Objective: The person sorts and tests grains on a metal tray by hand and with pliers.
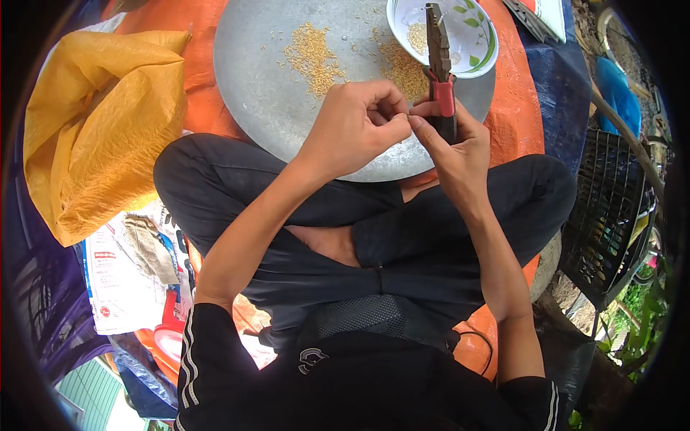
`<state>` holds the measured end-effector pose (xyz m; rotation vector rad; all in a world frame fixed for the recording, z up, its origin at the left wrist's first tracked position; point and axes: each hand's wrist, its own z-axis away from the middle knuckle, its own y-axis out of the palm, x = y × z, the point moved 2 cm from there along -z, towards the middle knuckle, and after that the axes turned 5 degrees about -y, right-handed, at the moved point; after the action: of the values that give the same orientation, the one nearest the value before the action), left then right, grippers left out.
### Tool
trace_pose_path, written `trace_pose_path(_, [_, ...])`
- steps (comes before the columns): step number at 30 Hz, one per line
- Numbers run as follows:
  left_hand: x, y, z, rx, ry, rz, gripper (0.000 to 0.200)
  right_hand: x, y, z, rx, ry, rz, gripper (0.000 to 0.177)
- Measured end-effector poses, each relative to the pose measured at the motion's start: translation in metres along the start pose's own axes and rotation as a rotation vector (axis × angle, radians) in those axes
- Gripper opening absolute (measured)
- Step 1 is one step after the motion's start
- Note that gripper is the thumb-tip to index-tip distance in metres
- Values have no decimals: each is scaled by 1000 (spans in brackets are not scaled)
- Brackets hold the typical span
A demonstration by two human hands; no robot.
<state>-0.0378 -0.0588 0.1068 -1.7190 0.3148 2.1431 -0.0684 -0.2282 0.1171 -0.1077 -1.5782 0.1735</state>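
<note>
Over the lower part of a round metal tray [266,93], my two hands meet at the fingertips. My left hand [359,126] is closed in a pinch; whatever it holds is too small to make out. Pliers [438,54] with a red and black handle rest in my right hand [456,140], whose thumb and index finger touch the left fingertips. Loose yellow grains [313,59] lie on the tray in patches. A white bowl [480,54] with green leaf patterns holds a few pale grains [417,37] and stands at the tray's upper right.
An orange sheet [514,108] spreads under the tray. At the left lie a yellow sack [129,108] and a white printed bag [118,280]. A black plastic crate [602,215] stands at the right, with a blue item [619,97] behind it. My crossed legs border the tray.
</note>
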Motion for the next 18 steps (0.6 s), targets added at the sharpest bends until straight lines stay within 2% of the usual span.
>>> trace_pose_path(5, [-2,-1,0,-31,2,-46,6,-5,2,1,-4,-23,-36,15])
trace_pose_path(7, [0,-5,-3,-43,-16,52,6,-3,1,0,-2,-90,48,16])
trace_pose_path(10, [-3,-6,-2,-40,-1,30,6,-1,3,1,12,-113,93,17])
trace_pose_path(18, [-3,-6,-4,-15,23,55,4,1,2,0,4,-103,96,18])
